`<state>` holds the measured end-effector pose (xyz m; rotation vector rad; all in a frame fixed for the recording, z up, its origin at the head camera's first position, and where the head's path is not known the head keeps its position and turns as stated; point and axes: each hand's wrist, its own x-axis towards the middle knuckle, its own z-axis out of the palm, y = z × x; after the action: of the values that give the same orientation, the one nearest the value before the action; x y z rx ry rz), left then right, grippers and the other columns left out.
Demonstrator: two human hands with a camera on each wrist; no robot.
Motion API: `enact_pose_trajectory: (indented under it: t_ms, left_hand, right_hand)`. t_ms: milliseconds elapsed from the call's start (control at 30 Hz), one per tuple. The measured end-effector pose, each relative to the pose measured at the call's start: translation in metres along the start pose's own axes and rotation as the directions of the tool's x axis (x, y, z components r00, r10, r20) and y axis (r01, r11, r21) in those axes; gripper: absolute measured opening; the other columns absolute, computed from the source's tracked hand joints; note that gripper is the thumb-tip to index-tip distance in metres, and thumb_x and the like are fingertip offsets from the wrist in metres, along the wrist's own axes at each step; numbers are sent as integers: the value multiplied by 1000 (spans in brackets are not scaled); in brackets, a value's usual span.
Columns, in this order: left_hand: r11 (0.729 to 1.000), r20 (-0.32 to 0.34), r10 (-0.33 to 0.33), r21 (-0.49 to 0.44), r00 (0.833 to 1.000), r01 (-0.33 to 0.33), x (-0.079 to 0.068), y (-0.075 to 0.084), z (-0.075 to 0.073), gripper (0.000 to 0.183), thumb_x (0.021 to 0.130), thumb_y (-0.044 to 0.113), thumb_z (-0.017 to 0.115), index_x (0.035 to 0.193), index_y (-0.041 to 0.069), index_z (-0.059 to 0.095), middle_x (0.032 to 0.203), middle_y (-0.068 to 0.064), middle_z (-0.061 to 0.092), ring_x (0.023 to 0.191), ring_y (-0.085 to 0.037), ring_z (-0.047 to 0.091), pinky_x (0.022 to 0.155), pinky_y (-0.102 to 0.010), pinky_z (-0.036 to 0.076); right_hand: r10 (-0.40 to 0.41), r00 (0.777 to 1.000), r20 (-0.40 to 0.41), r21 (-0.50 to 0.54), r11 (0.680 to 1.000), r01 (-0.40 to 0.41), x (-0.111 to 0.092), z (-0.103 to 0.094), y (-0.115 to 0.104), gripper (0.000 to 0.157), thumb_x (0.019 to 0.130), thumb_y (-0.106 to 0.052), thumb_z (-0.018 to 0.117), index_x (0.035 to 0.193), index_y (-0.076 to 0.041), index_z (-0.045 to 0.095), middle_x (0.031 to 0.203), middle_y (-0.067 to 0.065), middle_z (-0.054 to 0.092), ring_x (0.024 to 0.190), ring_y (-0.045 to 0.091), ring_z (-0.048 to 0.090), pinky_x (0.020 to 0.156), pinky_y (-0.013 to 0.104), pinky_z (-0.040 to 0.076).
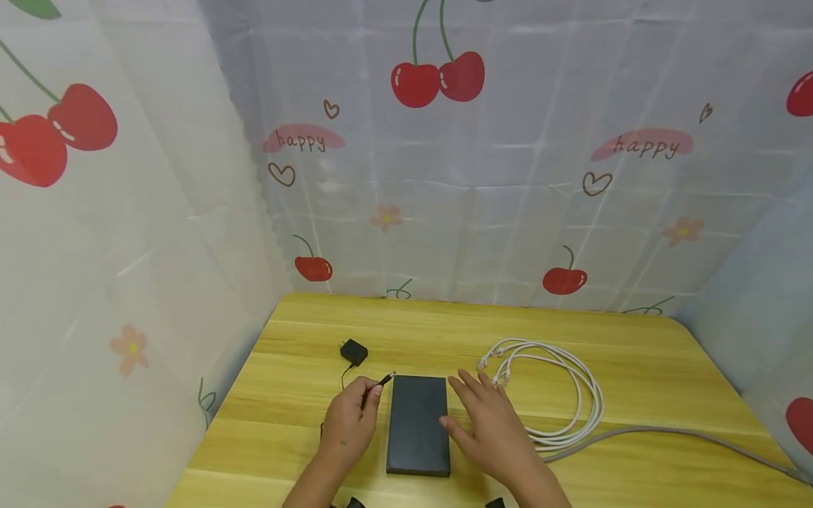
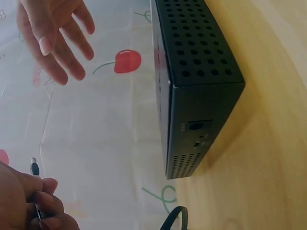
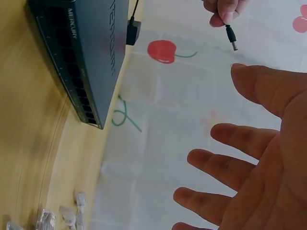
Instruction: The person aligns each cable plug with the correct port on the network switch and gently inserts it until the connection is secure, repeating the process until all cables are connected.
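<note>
My left hand (image 1: 348, 422) pinches the cord end of a black power adapter, its barrel plug (image 3: 231, 37) sticking out past the fingertips. Beside that hand lies a flat dark network switch (image 1: 418, 425) marked MERCURY, with a row of ports along one long side in the right wrist view. A round power jack (image 2: 196, 126) shows on its short side in the left wrist view. To the right of the switch, my right hand (image 1: 494, 429) holds nothing, fingers spread, with the thumb close to the switch's edge. The adapter block (image 1: 353, 352) lies behind my left hand.
A coil of white network cable (image 1: 598, 398) with clear plugs lies right of the switch. A grey cable (image 1: 667, 428) runs from near the coil to the table's right edge. Printed curtains (image 1: 470, 212) enclose the wooden table (image 1: 254, 423) at the back and sides.
</note>
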<state>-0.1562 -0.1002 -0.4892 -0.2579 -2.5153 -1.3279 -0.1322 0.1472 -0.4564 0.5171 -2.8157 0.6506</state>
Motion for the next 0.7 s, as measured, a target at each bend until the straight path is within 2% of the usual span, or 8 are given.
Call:
enact_pose_trajectory:
  t_ms: [167, 300, 500, 700]
  left_hand:
    - [998, -6, 65, 25, 998, -64, 1, 6, 3, 16, 102, 28, 59, 96, 15, 68, 71, 12, 52, 58, -4, 44, 53, -22, 41]
    - [995, 14, 102, 23, 995, -102, 2, 14, 5, 16, 102, 29, 58, 97, 19, 70, 81, 13, 59, 66, -3, 49, 58, -22, 44]
    - [992, 63, 128, -1, 990, -129, 3, 24, 9, 26, 103, 33, 55, 105, 14, 74, 83, 12, 61, 64, -2, 49, 56, -21, 44]
    - [989, 67, 147, -11, 987, -147, 2, 29, 12, 28, 103, 33, 55, 106, 12, 74, 80, 12, 59, 62, -1, 47, 54, -21, 43]
  right_hand:
    - [-79, 992, -98, 40, 996, 83, 4, 4, -3, 63, 89, -32, 77, 146, -23, 52, 143, 1, 58, 137, 39, 46, 107, 65, 35]
    - [-112, 981, -160, 56, 991, 122, 8, 7, -10, 65, 89, -27, 78, 147, -33, 50, 140, -8, 60, 132, 33, 53, 103, 58, 44]
    - [-166, 961, -220, 38, 983, 179, 10, 11, -20, 66, 88, -25, 78, 147, -34, 50, 135, -7, 63, 123, 32, 61, 83, 46, 57]
    - [-180, 955, -236, 18, 982, 189, 10, 12, -22, 65, 88, -23, 78, 147, -33, 51, 128, -4, 68, 119, 28, 64, 76, 42, 59]
